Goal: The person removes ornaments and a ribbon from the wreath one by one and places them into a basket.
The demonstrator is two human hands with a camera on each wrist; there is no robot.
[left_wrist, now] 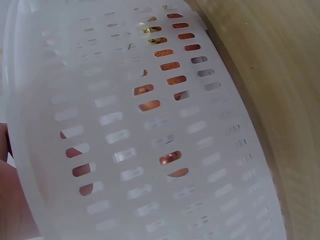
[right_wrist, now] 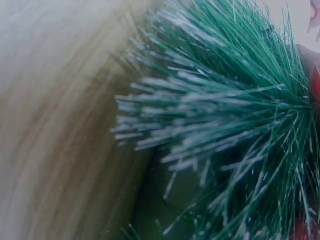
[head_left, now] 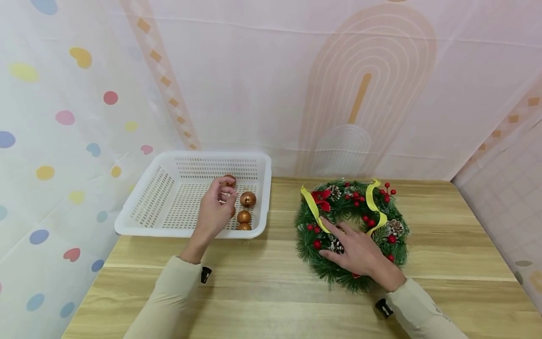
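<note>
My left hand (head_left: 217,207) hangs inside the white plastic basket (head_left: 141,228), its fingers loosely bent above several shiny copper-brown ball ornaments (head_left: 247,199). Parts of two balls are hidden behind those fingers and thumb. Through the slots of the basket wall (left_wrist: 120,140), the left wrist view shows bits of copper balls and some of the hand. My right hand (head_left: 357,252) rests on the green Christmas wreath (head_left: 311,254), thumb and index finger spread. Its index fingertip lies at the end of a yellow ribbon (head_left: 312,205). Frosted wreath needles (right_wrist: 210,110) fill the right wrist view.
The basket stands at the back left of the wooden table (head_left: 279,292), the wreath to its right. Red berries (head_left: 387,192), pinecones (head_left: 395,228), a red flower (head_left: 321,199) and a second ribbon strip (head_left: 372,202) decorate the wreath. A printed curtain (head_left: 254,94) hangs behind the table.
</note>
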